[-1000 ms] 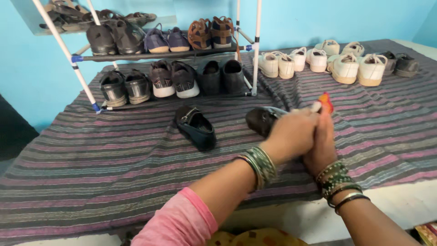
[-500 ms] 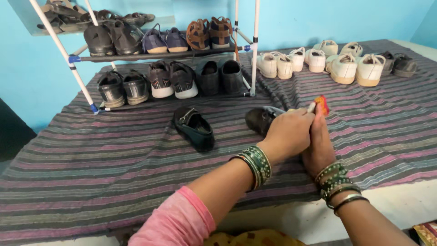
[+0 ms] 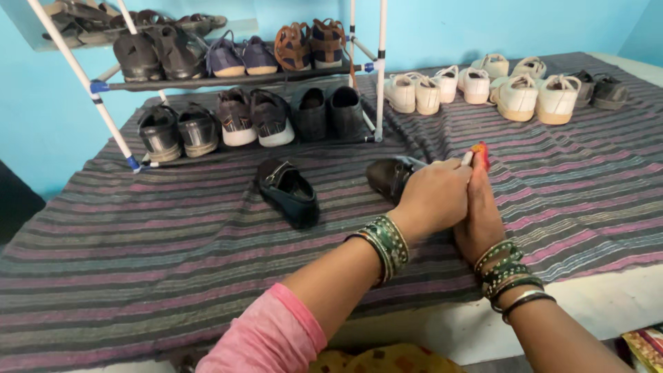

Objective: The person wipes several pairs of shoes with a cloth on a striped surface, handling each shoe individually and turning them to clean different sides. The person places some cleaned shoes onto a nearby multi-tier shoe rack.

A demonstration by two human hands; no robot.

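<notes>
Both hands have dropped lower onto the dark shoe [image 3: 388,176], left hand [image 3: 435,197] curled over it, right hand [image 3: 480,207] pinching an orange-red object [image 3: 481,155].

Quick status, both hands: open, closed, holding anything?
Left hand: closed, knuckles up, resting over the dark shoe; what it grips cannot be told.
Right hand: closed on a small orange-red object.

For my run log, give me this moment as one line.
left hand: on dark shoe | right hand: holds small orange-red object | second dark shoe: apart on striped cloth | shoe rack: behind
</notes>
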